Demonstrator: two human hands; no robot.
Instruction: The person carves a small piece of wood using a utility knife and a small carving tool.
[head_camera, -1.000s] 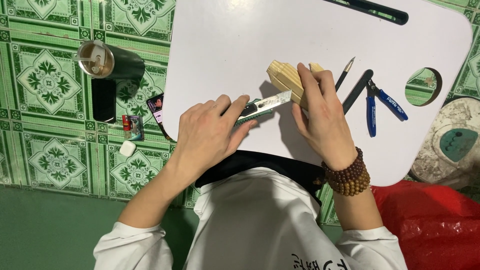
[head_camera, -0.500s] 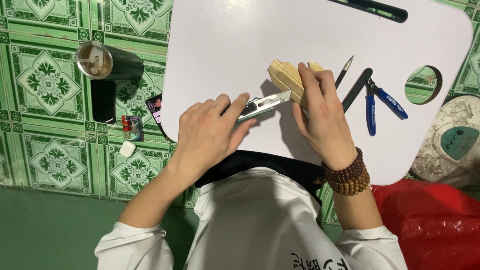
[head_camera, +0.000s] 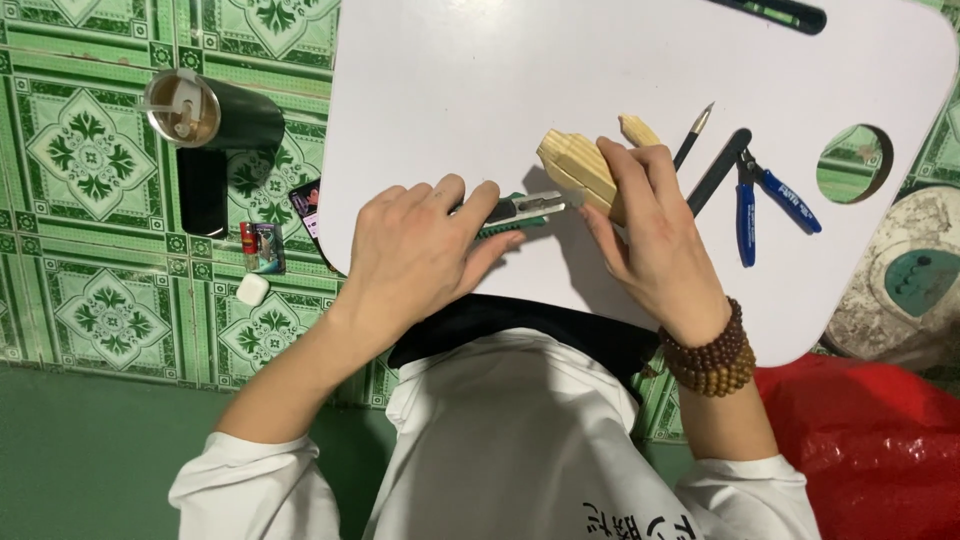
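Observation:
My left hand (head_camera: 415, 255) grips a green and silver utility knife (head_camera: 522, 209), whose blade end points right and touches a pale wooden block (head_camera: 577, 168). My right hand (head_camera: 650, 235) holds that block down on the white lap table (head_camera: 480, 90), fingers over its right side. A small wooden piece (head_camera: 638, 129) pokes out past my right fingertips. A brown bead bracelet (head_camera: 712, 350) circles my right wrist.
A pencil (head_camera: 693, 134), a black bar-shaped tool (head_camera: 718, 171) and blue-handled pliers (head_camera: 760, 190) lie right of the block. The table has an oval cup hole (head_camera: 853, 163). On the green tiled floor sit a dark tumbler (head_camera: 210, 112), a phone (head_camera: 202, 192), small items (head_camera: 262, 247) and a red bag (head_camera: 870, 440).
The knife and my left hand have slid slightly left and down along the block. My right hand stays on the block.

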